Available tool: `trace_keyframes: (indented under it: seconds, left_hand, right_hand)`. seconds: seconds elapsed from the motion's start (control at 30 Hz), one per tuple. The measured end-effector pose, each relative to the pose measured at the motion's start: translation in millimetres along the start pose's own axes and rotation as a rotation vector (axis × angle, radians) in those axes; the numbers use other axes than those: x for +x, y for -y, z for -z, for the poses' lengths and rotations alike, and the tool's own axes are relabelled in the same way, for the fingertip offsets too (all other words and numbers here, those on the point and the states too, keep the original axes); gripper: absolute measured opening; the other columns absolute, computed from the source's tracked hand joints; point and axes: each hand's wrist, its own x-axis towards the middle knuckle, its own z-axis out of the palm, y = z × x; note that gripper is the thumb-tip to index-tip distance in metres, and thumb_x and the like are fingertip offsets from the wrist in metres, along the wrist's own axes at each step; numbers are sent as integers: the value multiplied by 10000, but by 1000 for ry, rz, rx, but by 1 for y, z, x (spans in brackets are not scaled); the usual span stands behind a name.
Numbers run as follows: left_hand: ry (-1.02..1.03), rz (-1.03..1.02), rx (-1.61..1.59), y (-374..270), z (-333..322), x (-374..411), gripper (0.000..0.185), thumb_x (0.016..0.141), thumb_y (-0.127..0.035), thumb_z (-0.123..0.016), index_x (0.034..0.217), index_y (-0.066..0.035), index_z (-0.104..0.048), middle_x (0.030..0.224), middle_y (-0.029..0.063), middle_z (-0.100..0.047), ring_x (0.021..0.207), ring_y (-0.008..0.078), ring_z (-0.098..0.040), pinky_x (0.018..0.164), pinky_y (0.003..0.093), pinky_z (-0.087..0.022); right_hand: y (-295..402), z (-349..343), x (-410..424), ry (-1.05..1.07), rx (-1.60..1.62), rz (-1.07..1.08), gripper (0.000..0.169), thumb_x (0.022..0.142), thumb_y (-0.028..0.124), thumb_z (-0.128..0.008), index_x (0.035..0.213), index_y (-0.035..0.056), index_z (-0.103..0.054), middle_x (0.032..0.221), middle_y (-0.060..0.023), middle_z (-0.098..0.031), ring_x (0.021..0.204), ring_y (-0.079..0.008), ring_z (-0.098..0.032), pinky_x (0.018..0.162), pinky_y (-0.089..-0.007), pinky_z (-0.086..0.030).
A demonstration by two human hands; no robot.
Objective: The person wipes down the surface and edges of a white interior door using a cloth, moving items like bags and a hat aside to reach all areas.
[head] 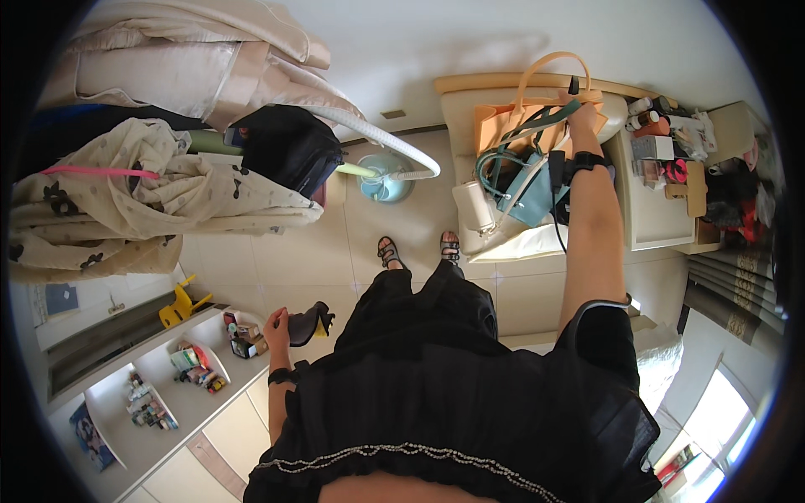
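Observation:
My left hand (277,327), low at the left, grips a dark folded cloth item (308,324) with a bit of yellow at its edge. My right hand (582,117) reaches out to the bags on the cream upholstered seat (462,121), its fingers closed round a dark green strap (546,119). Behind and beneath that hand stands an orange tote bag (494,127) with an upright loop handle. Against it leans a teal handbag (527,196), and a small cream cylindrical bag (473,206) lies at the seat's left side.
Right of the seat, a cream cabinet (660,223) carries bottles and boxes. A fan (377,179) stands on the floor ahead. Heaped bedding (207,188) with a black bag (286,148) fills the left. Shelves (242,383) with small items and a yellow chair (182,306) are lower left.

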Motion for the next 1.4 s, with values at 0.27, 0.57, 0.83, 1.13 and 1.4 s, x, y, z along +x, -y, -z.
trace_keyframes:
  seconds: [0.27, 0.57, 0.83, 1.13, 1.4]
  left_hand:
    - [13, 20, 9, 11, -1, -3, 241, 913, -195, -648, 1068, -15, -684, 861, 80, -717, 790, 129, -659, 742, 251, -497]
    - [66, -59, 66, 1, -8, 23, 246, 915, -226, -645, 1060, -34, -693, 859, 63, -707, 806, 116, -633, 742, 252, -483]
    - [102, -72, 88, -10, -10, 32, 251, 916, -219, -639, 1070, -27, -686, 854, 76, -709, 791, 134, -641, 734, 254, -484]
    - [104, -54, -15, -20, -13, 28, 234, 919, -189, -634, 1078, -25, -681, 870, 84, -711, 801, 140, -649, 743, 260, -493]
    - [35, -33, 163, -11, -11, 26, 250, 919, -219, -638, 1069, -26, -686, 844, 56, -700, 766, 108, -615, 701, 248, -472]
  right_hand:
    - [-25, 48, 2, 311, -90, 325, 422, 779, 389, -788, 899, 0, -675, 829, -58, -673, 741, -148, -649, 623, -294, -489]
    - [-44, 131, 29, 192, 494, 25, 260, 863, 216, -698, 943, -31, -677, 868, -79, -666, 742, -160, -665, 632, -261, -499]
    - [37, 141, 20, 76, 414, 299, 237, 876, 243, -675, 964, 28, -718, 793, -42, -678, 743, -101, -622, 685, -245, -467]
    - [-70, 93, 6, 151, 344, -98, 271, 847, 366, -713, 897, 100, -704, 856, 36, -664, 766, -70, -590, 697, -244, -465]
    - [-19, 113, -88, 471, 450, 129, 245, 915, 286, -646, 942, 53, -715, 793, 32, -641, 698, -44, -558, 626, -208, -429]
